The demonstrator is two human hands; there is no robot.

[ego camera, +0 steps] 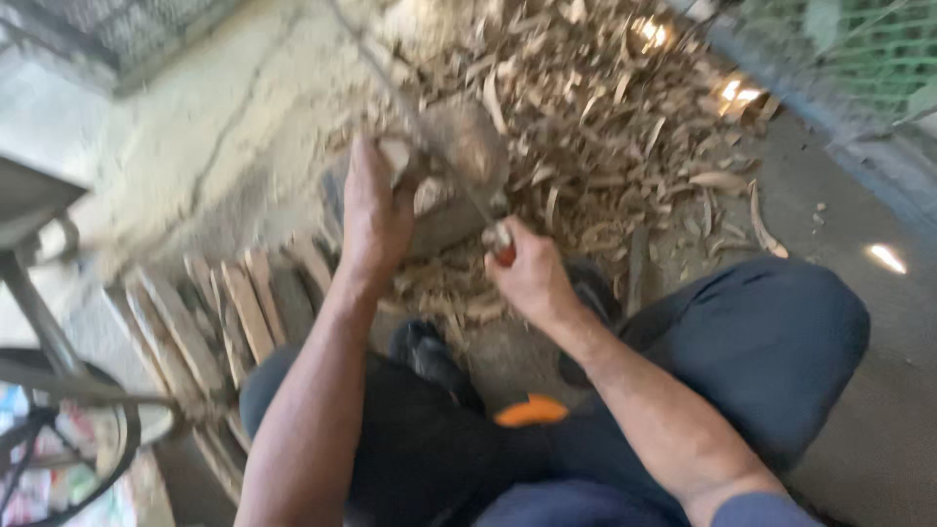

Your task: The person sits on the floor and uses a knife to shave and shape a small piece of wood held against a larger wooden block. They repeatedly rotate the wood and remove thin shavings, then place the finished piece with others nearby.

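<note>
We're squatting low over the floor [859, 410], knees in dark trousers either side, and the frame's pretty blurred w/ motion, so bear w/ us. Left hand [376, 210] is clenched round the top of a short piece of wood [429, 195], pinning it upright-ish against the chopping block [464, 176], a rounded grey-brown lump right in front of us. Right hand [532, 273] is clenched on the reddish handle of a blade [444, 146]; the thin metal edge runs up and away to the left, crossing the wood piece just past the left grip. Whether the edge is touching the wood or just above it, can't tell, too much smear. Progress-wise: looks like we're well into it, not near the start. There's a big heap of shavings [605, 127] spread beyond and right of the block, chips and curled strips all the way toward the green mesh at the far edge, so plenty of cutting is behind that pile. On our left, a row of flat slats [229, 322] lies side by side on the floor near the left knee, prob. worked pieces, tho we can't say if they're finished or waiting. What's left: the piece in hand looks part-shaped at best, and how many more blanks remain isn't visible. Bit of a wheel [68, 429] at the lower left, not involved.
</note>
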